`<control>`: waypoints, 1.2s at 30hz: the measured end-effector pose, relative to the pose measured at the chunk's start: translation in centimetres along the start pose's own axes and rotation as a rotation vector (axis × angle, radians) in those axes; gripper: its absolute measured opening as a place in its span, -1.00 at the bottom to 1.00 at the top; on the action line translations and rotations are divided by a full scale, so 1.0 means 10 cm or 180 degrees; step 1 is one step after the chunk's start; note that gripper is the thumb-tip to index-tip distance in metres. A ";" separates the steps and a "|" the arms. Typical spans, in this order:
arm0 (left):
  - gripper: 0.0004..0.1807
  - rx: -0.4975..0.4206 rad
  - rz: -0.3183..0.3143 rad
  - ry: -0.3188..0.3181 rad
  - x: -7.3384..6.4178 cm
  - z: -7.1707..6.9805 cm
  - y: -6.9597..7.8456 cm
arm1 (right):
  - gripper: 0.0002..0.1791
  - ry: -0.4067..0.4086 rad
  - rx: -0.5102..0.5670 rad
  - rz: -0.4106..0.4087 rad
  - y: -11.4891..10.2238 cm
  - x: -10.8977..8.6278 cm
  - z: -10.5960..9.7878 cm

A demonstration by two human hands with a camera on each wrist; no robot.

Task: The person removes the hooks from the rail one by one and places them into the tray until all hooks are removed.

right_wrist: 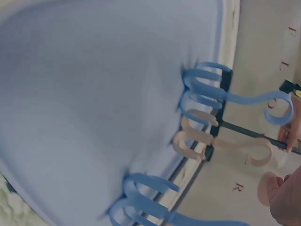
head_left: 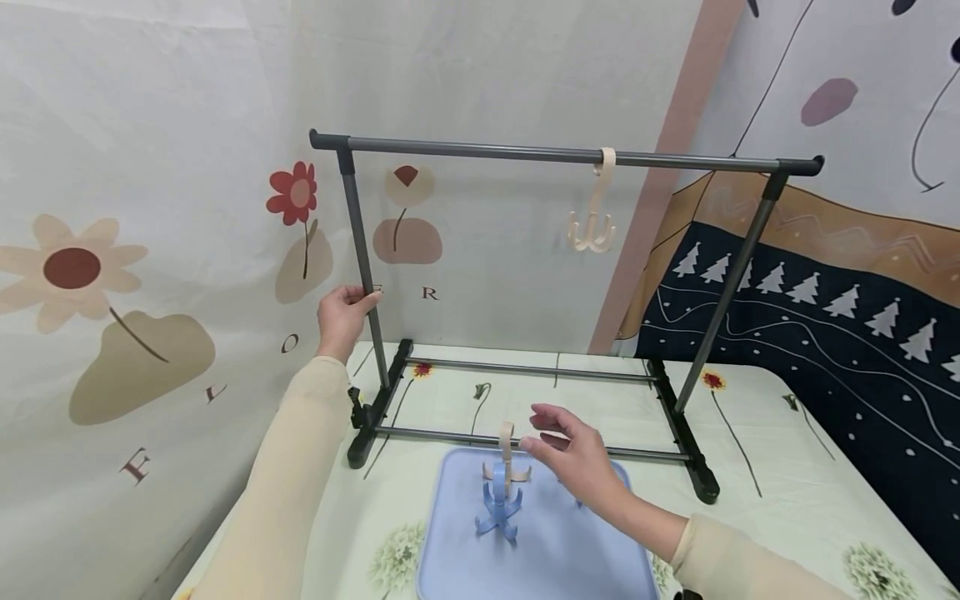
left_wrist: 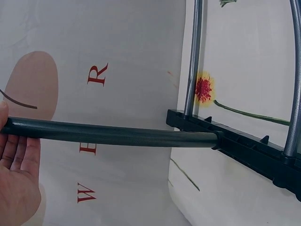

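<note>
My left hand grips the left post of a dark metal hanging rack, thumb across the front; in the left wrist view its fingers lie behind the post. A beige multi-prong hook hangs from the top bar, right of its middle. Above the blue tray hovers my right hand, fingers apart and loosely bent, holding nothing. Just left of it, a beige hook stands on the tray behind a blue hook. Another blue hook shows in the right wrist view, mostly hidden by the hand in the head view.
The rack's black feet and lower rails stand on a flower-print tablecloth behind the tray. A printed cloth backdrop rises behind the rack, and a dark tree-patterned cloth lies to the right.
</note>
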State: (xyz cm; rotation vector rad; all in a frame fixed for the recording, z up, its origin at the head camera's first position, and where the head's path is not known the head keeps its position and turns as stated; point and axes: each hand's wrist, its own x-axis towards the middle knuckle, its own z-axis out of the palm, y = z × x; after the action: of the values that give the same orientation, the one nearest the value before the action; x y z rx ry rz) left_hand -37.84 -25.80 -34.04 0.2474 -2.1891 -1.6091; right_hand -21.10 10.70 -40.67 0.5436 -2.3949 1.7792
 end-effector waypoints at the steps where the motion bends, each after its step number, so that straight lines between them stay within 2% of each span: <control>1: -0.55 0.0001 -0.0002 -0.0004 0.00 0.00 0.00 | -0.46 0.0046 -0.0017 -0.0037 -0.01 0.02 -0.02; 5: -0.54 -0.0008 -0.0007 -0.0016 0.01 -0.01 0.00 | -0.54 0.0226 -0.0114 -0.0179 -0.06 0.13 -0.09; 11: -0.55 0.0003 -0.0008 -0.0013 0.03 -0.01 -0.01 | -0.59 0.0496 -0.0233 -0.0258 -0.15 0.30 -0.25; 20: -0.58 -0.0040 -0.0027 0.0025 -0.01 -0.01 0.00 | -0.56 0.0856 -0.0259 -0.0283 -0.30 0.57 -0.48; 27: -0.56 -0.0048 -0.0016 -0.0008 -0.03 -0.01 0.01 | -0.58 0.1133 -0.0264 -0.0431 -0.40 0.72 -0.62; 36: -0.57 -0.0040 -0.0022 -0.0002 0.00 0.00 0.01 | -0.54 0.1494 -0.0300 -0.0486 -0.55 0.89 -0.80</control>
State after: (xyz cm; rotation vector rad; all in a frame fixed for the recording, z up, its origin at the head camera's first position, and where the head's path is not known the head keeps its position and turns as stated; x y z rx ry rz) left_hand -37.81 -25.74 -34.01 0.2509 -2.1803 -1.6262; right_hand -28.50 14.87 -30.60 0.2518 -2.0421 1.5168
